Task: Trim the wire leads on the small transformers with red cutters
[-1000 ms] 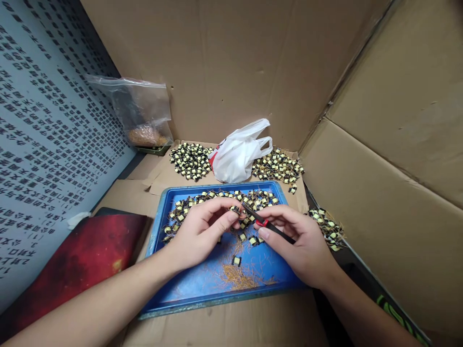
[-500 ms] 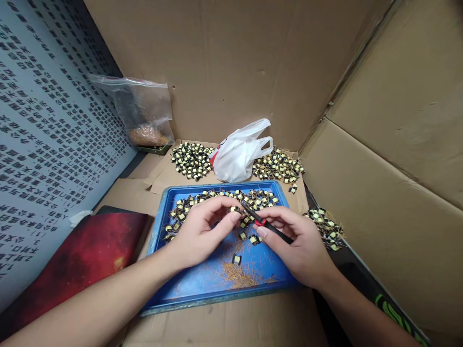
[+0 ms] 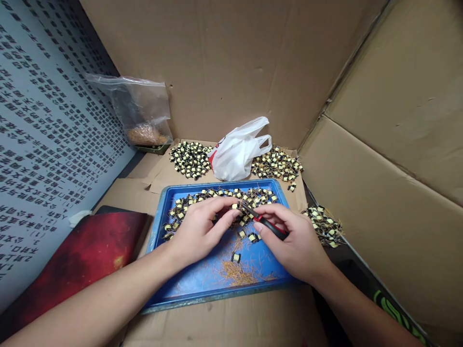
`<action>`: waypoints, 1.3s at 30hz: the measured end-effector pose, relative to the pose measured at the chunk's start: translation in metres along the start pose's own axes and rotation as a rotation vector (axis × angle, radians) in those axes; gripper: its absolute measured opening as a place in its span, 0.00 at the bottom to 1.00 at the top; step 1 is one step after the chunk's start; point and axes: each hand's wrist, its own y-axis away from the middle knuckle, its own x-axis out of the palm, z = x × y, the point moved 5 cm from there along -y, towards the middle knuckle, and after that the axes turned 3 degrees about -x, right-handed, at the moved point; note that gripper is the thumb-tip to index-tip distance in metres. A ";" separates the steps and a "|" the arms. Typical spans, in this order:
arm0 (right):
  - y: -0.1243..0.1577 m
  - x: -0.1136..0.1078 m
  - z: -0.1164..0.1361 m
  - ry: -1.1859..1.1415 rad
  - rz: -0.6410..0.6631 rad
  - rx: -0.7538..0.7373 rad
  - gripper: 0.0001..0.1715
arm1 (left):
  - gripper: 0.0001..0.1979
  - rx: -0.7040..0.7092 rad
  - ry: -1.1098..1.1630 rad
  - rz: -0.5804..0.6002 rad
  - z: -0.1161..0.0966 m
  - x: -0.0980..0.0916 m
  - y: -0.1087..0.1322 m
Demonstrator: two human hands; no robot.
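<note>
Yellow-and-black, that is how the small component is looking: a tiny block with a yellow taped body and dark ends, pinched between the fingers of your left hand just above the blue tray. Your right hand is gripping a red-and-black cutter, fingers clenched around its handles, tip pointing at the component and just touching it or nearly so; cannot tell which. One tray, one cutter, one component in hand. Loose components are lying in four groups: one spread across the tray's far half, two heaps on the cardboard surface behind it, one heap to the right; too many to count. Copper wire clippings are piling at the tray's near side. One white plastic bag is sitting between the two far heaps, one clear bag is standing at far left.
</note>
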 end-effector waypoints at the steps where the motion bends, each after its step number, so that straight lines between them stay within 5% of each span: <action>1: 0.000 0.000 0.000 0.001 0.001 0.002 0.12 | 0.12 -0.001 -0.005 0.001 0.000 0.000 0.000; 16: -0.001 -0.002 0.002 -0.007 0.031 -0.002 0.09 | 0.14 -0.038 0.053 0.025 0.005 0.000 0.000; 39: 0.001 -0.005 0.013 -0.038 0.147 -0.024 0.09 | 0.14 -0.362 0.667 0.249 0.009 0.009 -0.002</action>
